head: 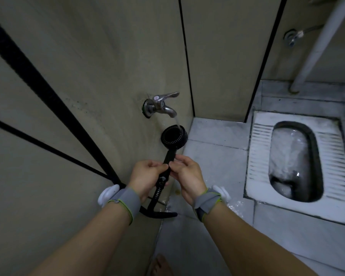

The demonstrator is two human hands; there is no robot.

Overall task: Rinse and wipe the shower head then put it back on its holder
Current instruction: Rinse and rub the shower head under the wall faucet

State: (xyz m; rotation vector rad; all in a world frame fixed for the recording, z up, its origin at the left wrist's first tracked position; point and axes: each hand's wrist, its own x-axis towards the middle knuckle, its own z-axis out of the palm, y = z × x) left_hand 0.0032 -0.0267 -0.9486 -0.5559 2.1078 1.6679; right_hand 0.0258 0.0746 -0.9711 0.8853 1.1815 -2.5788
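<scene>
A black shower head (173, 137) with a round perforated face is held up under the chrome wall tap (160, 105). A thin stream of water falls from the spout onto the head's upper right rim. My left hand (147, 176) grips the black handle from the left. My right hand (188, 175) pinches the same handle from the right, just below the head. The black hose (157, 208) runs down from the handle and loops near the floor. No holder and no cloth are in view.
Beige wall panels with black seams (185, 56) stand ahead and to the left. A white squat toilet pan (295, 162) is set in the wet grey tiled floor (217, 156) at right. A grey pipe (319, 42) and a valve (292, 36) are at upper right. My bare foot (160, 265) shows below.
</scene>
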